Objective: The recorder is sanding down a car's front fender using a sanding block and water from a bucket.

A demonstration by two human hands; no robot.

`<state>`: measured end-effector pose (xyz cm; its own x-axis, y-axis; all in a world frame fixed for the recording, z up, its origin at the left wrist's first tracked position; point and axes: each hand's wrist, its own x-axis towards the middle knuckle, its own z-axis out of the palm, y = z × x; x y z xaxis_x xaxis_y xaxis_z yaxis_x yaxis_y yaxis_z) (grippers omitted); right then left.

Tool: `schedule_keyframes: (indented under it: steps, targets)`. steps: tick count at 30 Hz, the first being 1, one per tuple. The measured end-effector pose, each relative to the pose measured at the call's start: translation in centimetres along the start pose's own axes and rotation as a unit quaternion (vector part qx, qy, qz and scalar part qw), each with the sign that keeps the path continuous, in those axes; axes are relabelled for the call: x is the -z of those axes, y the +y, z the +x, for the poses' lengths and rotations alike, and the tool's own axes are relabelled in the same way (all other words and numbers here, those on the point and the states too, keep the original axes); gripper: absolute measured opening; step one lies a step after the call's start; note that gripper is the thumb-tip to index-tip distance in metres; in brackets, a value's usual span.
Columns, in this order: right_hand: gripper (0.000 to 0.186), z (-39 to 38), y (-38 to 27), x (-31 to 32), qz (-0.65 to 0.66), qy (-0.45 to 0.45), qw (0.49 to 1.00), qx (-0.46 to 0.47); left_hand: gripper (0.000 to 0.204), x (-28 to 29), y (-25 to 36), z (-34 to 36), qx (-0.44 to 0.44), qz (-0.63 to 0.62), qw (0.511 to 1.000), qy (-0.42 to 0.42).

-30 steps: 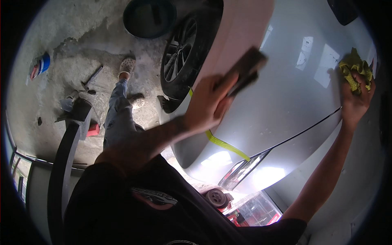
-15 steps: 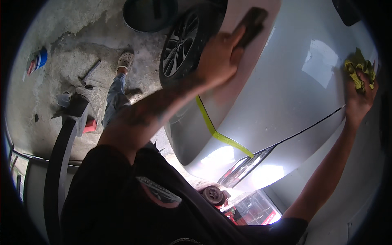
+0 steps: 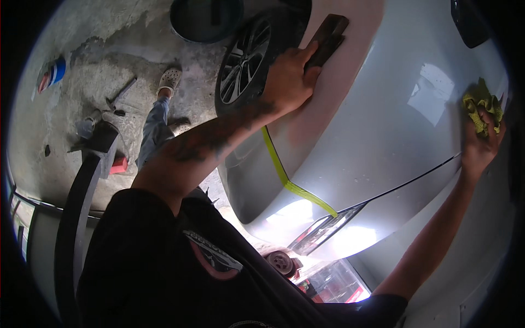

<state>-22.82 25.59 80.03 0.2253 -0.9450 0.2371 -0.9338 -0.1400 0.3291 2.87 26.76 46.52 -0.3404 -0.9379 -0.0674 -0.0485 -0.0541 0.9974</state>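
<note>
My left hand (image 3: pixel 291 80) grips a dark, flat sanding block (image 3: pixel 329 37), fingers closed round its near end. The block lies against a dull pinkish patch (image 3: pixel 358 46) on the silver car's fender, above the wheel. Over on the right, my right hand (image 3: pixel 480 148) clutches a crumpled yellow-green cloth (image 3: pixel 481 109) and rests with it on the car's glossy bodywork (image 3: pixel 377 142). A strip of yellow-green masking tape (image 3: pixel 309 195) runs along the panel seam below the pinkish patch and ends by the headlight (image 3: pixel 328 229).
The car's wheel (image 3: pixel 246 63) is left of my left hand, beside a dark round tub (image 3: pixel 188 27). On the concrete floor are a hammer-shaped tool (image 3: pixel 121 94), a blue can (image 3: pixel 56 72) and a red object (image 3: pixel 118 165). A dark curved post (image 3: pixel 76 202) stands at lower left.
My left hand has slid the sanding block a little left and toward me over the pinkish patch. My right hand stays in nearly the same place with the cloth.
</note>
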Motion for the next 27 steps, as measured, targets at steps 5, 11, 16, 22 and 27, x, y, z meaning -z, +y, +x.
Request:
schedule_keyframes:
  steps: [5,11,16,22,27]
  targets:
    - [0.030,-1.0,1.0,0.5,0.001,-0.005,1.000,-0.008,0.057,1.1,1.6,-12.6,-0.123,-0.011,0.992,-0.008]
    - [0.030,-0.4,0.5,0.0,0.014,0.009,1.000,-0.004,0.061,0.3,-1.7,-4.1,-0.063,-0.025,0.998,0.011]
    - [0.032,-0.9,0.7,0.2,0.006,0.016,1.000,0.000,0.057,1.0,-0.4,-11.9,-0.137,-0.006,0.990,0.025]
    - [0.033,-0.8,1.4,0.1,-0.005,-0.004,1.000,0.015,0.057,0.6,-1.9,-4.6,0.021,-0.052,0.998,-0.018]
    - [0.032,-0.9,0.5,-0.1,0.037,0.024,0.999,-0.011,0.054,1.3,-0.5,-13.0,-0.152,0.016,0.988,0.014]
